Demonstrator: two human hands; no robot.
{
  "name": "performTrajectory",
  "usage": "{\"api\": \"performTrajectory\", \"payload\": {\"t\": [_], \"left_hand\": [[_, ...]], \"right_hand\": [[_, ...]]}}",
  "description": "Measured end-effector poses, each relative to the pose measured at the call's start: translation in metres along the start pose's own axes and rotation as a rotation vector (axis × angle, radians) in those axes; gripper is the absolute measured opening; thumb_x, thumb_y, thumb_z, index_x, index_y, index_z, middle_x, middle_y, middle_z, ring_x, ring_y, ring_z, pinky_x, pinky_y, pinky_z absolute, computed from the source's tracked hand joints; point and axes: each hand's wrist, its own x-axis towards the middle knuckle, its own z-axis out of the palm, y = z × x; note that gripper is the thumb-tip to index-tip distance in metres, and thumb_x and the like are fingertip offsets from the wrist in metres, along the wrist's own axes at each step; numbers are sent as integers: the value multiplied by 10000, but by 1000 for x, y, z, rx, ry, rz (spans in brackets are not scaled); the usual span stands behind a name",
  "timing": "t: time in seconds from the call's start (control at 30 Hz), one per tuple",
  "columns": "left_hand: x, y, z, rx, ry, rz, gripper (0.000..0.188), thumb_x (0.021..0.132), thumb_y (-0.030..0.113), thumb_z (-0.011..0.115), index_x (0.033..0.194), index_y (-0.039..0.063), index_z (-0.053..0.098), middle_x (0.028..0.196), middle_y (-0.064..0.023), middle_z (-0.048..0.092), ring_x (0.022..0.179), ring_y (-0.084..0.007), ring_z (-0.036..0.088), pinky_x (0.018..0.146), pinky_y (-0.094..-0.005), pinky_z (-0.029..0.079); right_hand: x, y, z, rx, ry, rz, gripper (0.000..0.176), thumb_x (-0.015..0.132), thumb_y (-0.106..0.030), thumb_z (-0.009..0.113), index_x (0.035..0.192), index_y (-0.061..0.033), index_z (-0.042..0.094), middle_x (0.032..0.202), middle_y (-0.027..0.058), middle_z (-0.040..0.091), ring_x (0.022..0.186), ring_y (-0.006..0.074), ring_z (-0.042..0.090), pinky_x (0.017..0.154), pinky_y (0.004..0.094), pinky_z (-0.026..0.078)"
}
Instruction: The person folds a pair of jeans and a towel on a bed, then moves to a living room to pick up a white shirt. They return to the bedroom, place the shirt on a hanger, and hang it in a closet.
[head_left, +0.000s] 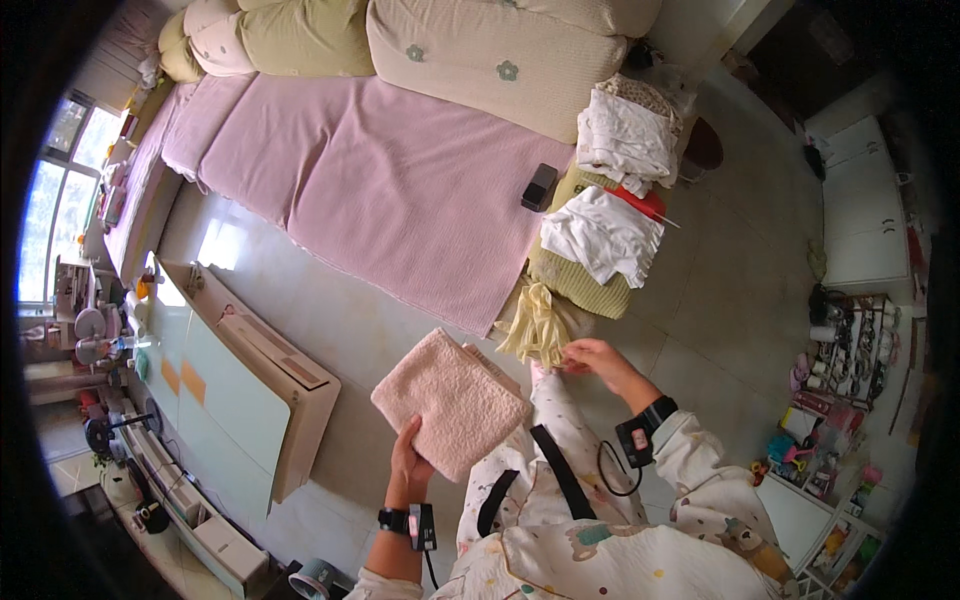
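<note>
My left hand (411, 457) holds a folded pink fleecy cloth (450, 405) from below, its thumb on top. Beside a bunched pale yellow cloth or pair of gloves (536, 326), at the sofa's corner, is my right hand (592, 360); its fingers are bent, and whether they grip the yellow fabric cannot be told. A crumpled white garment (604, 232) lies on the green sofa arm (600, 296). Behind it sits a folded white pile (626, 139), with a red object (641, 202) between the two. A black phone-like object (539, 187) rests on the pink sofa cover.
The sofa with its pink cover (390, 180) and large cushions (487, 60) stretches across the top. A glass-topped table (225, 397) stands at left, near a long low cabinet (187, 517). Tiled floor (705, 300) lies at right, with a crowded rack (855, 345) beyond.
</note>
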Motion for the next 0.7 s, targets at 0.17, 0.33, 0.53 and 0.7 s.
{"api": "performTrajectory", "payload": {"t": [0.17,0.33,0.53,0.7], "left_hand": [[32,-1,12,50,46,1,514,766,191,610,1196,30,379,1112,-142,522,1005,-299,518,872,-474,417],[76,-7,27,92,94,3,528,756,205,631,1195,48,385,1108,-117,522,1005,-281,516,884,-471,406],[134,-17,56,101,70,57,507,763,195,623,1188,43,392,1109,-117,518,1012,-280,512,885,-457,412],[175,-10,61,88,6,55,474,794,199,584,1194,39,387,1128,-119,507,1038,-288,499,895,-470,406]], "right_hand": [[-9,12,-77,-131,199,10,206,827,-226,554,915,-41,577,821,41,612,701,120,584,623,242,457],[24,14,-132,-339,357,-243,258,758,-189,638,937,-20,565,781,58,614,699,129,579,617,263,455],[76,-18,-152,-823,470,-535,478,662,-164,705,1067,-16,497,981,127,499,838,244,538,729,342,451],[114,-51,-133,-1119,579,-614,618,598,-181,746,1126,-52,453,1099,133,420,1001,312,440,842,389,382]]}}
